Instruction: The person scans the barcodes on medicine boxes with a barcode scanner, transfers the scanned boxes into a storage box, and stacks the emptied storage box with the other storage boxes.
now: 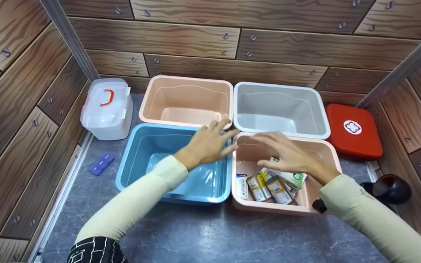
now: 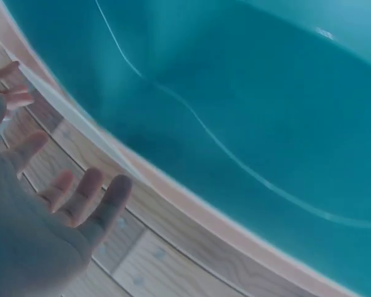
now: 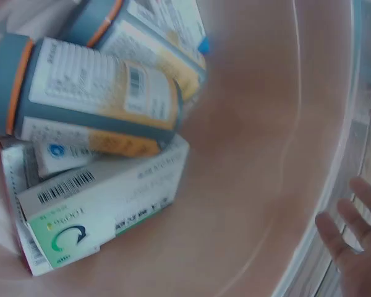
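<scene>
My left hand [image 1: 207, 143] is above the right rim of the blue bin [image 1: 126, 160], fingers spread and holding nothing. Over the front pink bin [image 1: 287, 209] hovers my right hand [image 1: 285, 151], its fingers extended and nothing in its grasp. Beneath it in that bin lie two medicine bottles [image 1: 279, 190] with yellow-and-white labels, a white-and-green medicine box [image 1: 292, 179] and other small packs. The right wrist view shows the bottles [image 3: 105, 93] lying on top of the box [image 3: 111, 204], with my fingers by the bin's rim.
Behind stand another pink bin [image 1: 186, 96] and a grey bin [image 1: 280, 106]. A lidded clear box [image 1: 106, 109] with a red handle and a purple pill organizer [image 1: 102, 163] sit at left. On the right are a red first-aid case [image 1: 355, 131] and a dark rounded object [image 1: 391, 189].
</scene>
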A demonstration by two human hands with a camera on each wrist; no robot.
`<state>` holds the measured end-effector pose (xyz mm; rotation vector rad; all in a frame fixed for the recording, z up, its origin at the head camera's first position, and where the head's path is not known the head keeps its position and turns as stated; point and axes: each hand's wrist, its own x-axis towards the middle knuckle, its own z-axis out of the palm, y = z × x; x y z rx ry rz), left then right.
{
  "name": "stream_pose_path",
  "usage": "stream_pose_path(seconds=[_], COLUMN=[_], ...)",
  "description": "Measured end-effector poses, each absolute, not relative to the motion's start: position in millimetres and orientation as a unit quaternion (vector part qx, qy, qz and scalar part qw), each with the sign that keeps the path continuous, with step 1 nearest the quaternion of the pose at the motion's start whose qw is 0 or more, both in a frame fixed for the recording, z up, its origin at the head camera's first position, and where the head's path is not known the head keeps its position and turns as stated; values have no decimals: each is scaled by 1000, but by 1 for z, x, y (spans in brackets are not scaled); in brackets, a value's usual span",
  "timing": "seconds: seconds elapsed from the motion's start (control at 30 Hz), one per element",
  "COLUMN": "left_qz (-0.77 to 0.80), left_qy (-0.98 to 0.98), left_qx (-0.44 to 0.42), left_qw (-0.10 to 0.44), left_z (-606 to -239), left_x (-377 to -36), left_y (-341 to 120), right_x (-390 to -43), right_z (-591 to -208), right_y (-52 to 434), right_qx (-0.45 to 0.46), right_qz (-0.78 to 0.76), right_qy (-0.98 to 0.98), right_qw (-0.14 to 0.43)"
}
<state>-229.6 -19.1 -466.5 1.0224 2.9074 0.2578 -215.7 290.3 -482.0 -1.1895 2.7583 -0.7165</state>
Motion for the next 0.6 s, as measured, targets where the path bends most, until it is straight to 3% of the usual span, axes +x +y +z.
stream_pose_path(seconds=[0.2, 0.37, 0.6], left_qz=[61, 54, 110], left_qy=[937, 938, 929], left_qx=[343, 341, 347], left_qw=[8, 43, 61], left_z=[-480, -493, -501], left_x=[-212, -203, -202], left_y=[-6, 1, 3], right_x=[-215, -224, -239], right_z=[-488, -500, -521], right_y=[285, 280, 270], right_qx=[-406, -406, -387], right_qz=[-198, -166, -122], right_qy=[880, 860, 844], right_qw=[144, 262, 351])
